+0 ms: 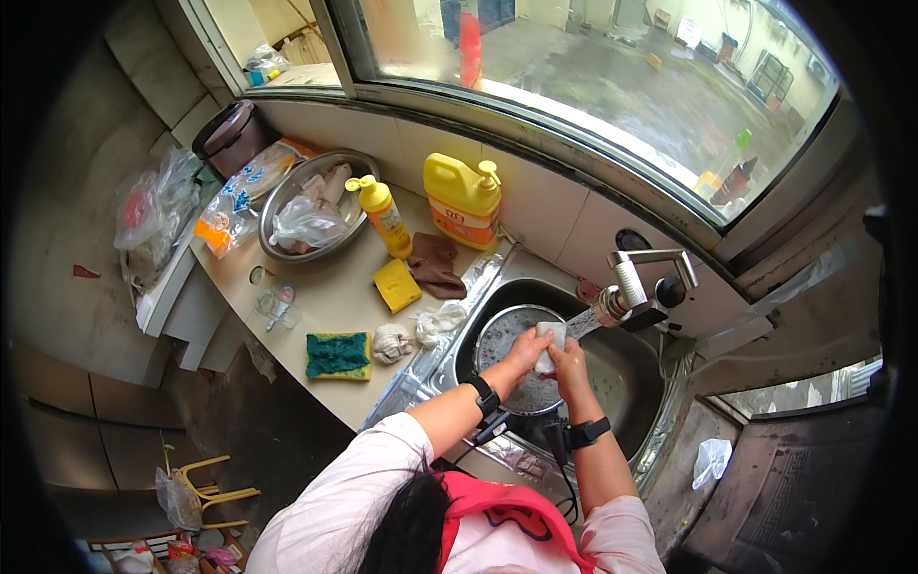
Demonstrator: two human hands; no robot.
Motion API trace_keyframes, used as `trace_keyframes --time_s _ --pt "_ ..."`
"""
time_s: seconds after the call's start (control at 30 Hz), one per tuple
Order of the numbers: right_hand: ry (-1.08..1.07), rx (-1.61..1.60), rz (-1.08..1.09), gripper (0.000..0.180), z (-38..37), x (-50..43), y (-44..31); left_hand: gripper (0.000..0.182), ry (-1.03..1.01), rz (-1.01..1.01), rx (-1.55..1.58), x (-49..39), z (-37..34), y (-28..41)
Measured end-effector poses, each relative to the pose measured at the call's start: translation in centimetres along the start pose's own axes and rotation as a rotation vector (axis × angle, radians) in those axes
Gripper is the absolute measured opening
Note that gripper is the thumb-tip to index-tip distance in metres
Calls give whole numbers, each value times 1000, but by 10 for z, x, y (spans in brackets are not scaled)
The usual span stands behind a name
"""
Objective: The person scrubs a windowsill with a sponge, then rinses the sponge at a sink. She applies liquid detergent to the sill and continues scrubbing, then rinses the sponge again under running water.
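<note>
Both of my hands grip a white sponge (551, 346) over a round metal pan (510, 331) in the sink (624, 430). My left hand (527, 349) is on its left side, my right hand (570, 364) on its lower right. Water runs from the metal faucet (631, 287) just to the right of the sponge. Bubbles and wet spots show in the pan. On the counter left of the sink lie a green and yellow scouring sponge (338, 356), a balled whitish cloth (392, 343), a yellow sponge (396, 285) and a brown cloth (437, 265).
A yellow dish soap bottle (387, 219) and a yellow pump jug (462, 204) stand behind the sponges. A metal basin (269, 240) holding food and a plastic bag is farther left, beside a rice cooker (233, 136). Glass jars (276, 308) sit near the counter's edge. A window runs behind.
</note>
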State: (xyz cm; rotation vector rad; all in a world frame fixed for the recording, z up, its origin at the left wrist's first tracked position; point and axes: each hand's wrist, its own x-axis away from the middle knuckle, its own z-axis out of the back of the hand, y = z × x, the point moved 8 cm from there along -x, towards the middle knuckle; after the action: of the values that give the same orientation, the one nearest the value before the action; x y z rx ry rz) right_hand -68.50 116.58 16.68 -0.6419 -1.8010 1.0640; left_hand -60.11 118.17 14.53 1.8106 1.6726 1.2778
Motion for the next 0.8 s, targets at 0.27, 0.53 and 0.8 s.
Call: trace_keyframes --time_s 0.27,0.53,0.8 --pt "-136 -96 -104 25 -3 12 -2 35 -159 229 161 17 -15 -7" --pt "-3 62 -124 35 33 19 7 21 -47 96 261 14 15 26" --pt "71 107 -89 27 55 34 28 11 284 44 32 24 47 30"
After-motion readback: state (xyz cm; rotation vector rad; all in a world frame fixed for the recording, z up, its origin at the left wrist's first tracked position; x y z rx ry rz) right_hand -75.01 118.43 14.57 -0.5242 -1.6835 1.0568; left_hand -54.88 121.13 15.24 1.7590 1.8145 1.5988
